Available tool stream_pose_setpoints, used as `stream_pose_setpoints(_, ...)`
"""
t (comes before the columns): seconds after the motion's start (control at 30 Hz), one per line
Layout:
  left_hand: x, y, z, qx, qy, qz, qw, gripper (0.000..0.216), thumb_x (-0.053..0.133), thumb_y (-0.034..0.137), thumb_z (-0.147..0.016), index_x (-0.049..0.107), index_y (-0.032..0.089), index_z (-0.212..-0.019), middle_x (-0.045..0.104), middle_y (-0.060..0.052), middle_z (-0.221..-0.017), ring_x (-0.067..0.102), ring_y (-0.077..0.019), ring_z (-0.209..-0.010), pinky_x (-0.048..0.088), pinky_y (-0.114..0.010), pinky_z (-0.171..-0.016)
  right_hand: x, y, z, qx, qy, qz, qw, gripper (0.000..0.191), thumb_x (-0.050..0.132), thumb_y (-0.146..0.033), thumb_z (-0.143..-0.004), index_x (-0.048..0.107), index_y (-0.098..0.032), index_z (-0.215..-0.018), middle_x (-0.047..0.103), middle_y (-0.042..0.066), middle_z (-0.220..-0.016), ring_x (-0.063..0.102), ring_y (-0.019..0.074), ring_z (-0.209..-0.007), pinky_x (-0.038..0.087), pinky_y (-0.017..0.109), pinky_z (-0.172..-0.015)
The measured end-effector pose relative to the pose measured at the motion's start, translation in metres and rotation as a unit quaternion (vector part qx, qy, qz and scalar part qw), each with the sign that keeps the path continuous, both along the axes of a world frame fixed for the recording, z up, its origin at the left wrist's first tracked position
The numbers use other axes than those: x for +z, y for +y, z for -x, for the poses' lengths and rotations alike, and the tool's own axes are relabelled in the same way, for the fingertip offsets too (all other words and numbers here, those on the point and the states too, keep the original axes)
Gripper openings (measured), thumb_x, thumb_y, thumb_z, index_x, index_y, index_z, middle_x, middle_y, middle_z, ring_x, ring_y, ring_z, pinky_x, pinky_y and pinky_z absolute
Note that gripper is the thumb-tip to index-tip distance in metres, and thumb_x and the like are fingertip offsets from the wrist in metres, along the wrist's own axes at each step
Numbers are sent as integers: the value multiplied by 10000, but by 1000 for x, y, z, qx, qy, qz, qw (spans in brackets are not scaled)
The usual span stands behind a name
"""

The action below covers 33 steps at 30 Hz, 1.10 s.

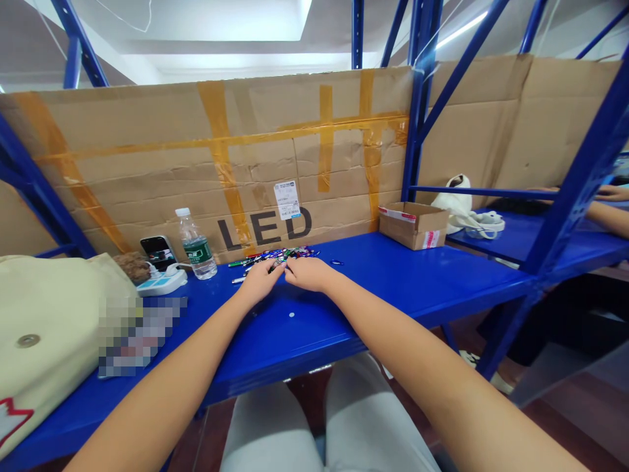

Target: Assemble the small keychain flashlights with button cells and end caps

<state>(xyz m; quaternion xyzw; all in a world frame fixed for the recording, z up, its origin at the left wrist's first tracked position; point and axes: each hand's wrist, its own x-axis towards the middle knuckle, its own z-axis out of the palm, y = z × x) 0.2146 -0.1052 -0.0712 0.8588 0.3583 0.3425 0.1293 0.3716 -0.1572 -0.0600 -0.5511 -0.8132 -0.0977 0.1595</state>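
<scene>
Mid-frame, our left hand (261, 280) and right hand (310, 274) meet, both curled; we cannot tell what they grip. Pens (287, 253) lie just beyond, mostly lengthwise left to right.

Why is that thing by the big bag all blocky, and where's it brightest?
In the head view, the thing by the cream bag is covered in coarse squares, hiding its details; also in the head view, the slanting ceiling light glares near-white at upper right, while the colourful pile by the fingers is too small to make out clearly.
</scene>
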Motion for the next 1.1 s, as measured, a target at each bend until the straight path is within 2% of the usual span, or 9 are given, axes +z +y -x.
stream_pose_setpoints(0.13,-2,2,0,-6,0,10,1000,387,399,480,-854,607,157,-805,620,-19,-740,526,-172,-707,425,-288,-694,1,4,-4,2,30,2,1000,303,340,-291,-928,588,-127,-985,672,138,-978,627,235,-850,424,302,-709)
stream_pose_setpoints(0.27,-3,3,-1,-33,-9,30,999,373,370,447,-879,598,158,-937,620,-33,-789,553,-188,-760,441,-300,-722,2,12,-10,52,89,-2,995,277,325,-220,-944,581,-112,-936,658,127,-980,594,189,-852,400,271,-741)
stream_pose_setpoints(0.43,2,-8,-2,-68,24,-15,997,334,343,387,-908,578,164,-987,622,-46,-849,573,-202,-868,437,-324,-827,-2,20,-15,95,149,-7,984,251,324,-166,-945,568,-105,-943,638,120,-1010,559,164,-880,384,267,-796)
stream_pose_setpoints(0.6,4,-13,-2,-62,45,-48,996,309,358,356,-919,543,160,-1072,640,-54,-908,592,-203,-902,441,-320,-845,-5,21,-15,106,158,-4,982,251,327,-170,-945,569,-106,-928,635,122,-995,552,167,-871,383,275,-795)
stream_pose_setpoints(0.83,-5,-3,-2,-28,44,-97,994,361,365,342,-925,506,128,-1179,645,-113,-1064,608,-223,-963,450,-344,-872,-6,20,-14,86,141,3,986,249,325,-179,-946,560,-108,-908,630,120,-959,541,167,-834,384,276,-774)
stream_pose_setpoints(1.0,-6,-1,-3,-26,51,-122,991,374,360,336,-930,510,134,-1207,631,-120,-1143,597,-230,-1021,443,-354,-908,-7,21,-13,87,157,4,984,230,329,-173,-939,546,-125,-879,620,105,-938,530,160,-820,387,278,-780)
stream_pose_setpoints(1.1,-4,-2,-3,-23,64,-138,988,362,353,335,-933,546,134,-1164,645,-121,-1110,606,-235,-991,453,-355,-884,-9,24,-13,108,187,5,976,203,341,-163,-929,522,-145,-839,607,81,-913,516,148,-808,387,274,-785)
